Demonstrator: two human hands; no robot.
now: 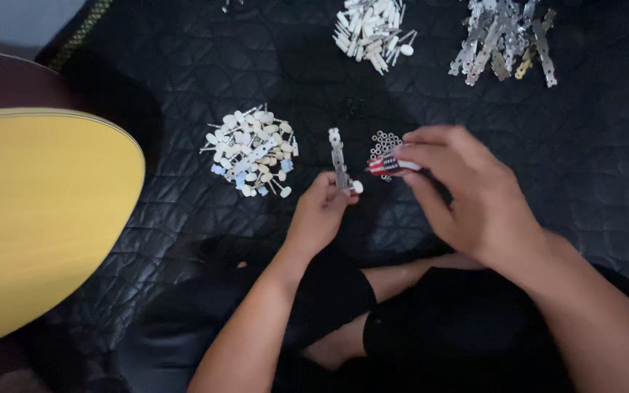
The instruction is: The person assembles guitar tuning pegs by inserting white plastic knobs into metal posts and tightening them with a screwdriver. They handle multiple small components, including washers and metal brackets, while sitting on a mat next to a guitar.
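My left hand (319,213) pinches the lower end of a thin perforated metal strip (338,156), held upright, with a small white round piece (357,187) at my fingertips. My right hand (467,191) grips a red and white tool (389,165) whose tip points left toward the strip. Just behind the tool lies a small cluster of metal washers or nuts (384,140) on the black quilted mat (183,73).
A pile of white round-headed pins (252,151) lies left of the strip. At the back sit a heap of white pieces (373,29) and a heap of metal strips (504,36). A yellow rounded board (38,218) fills the left. My crossed legs (402,306) are below.
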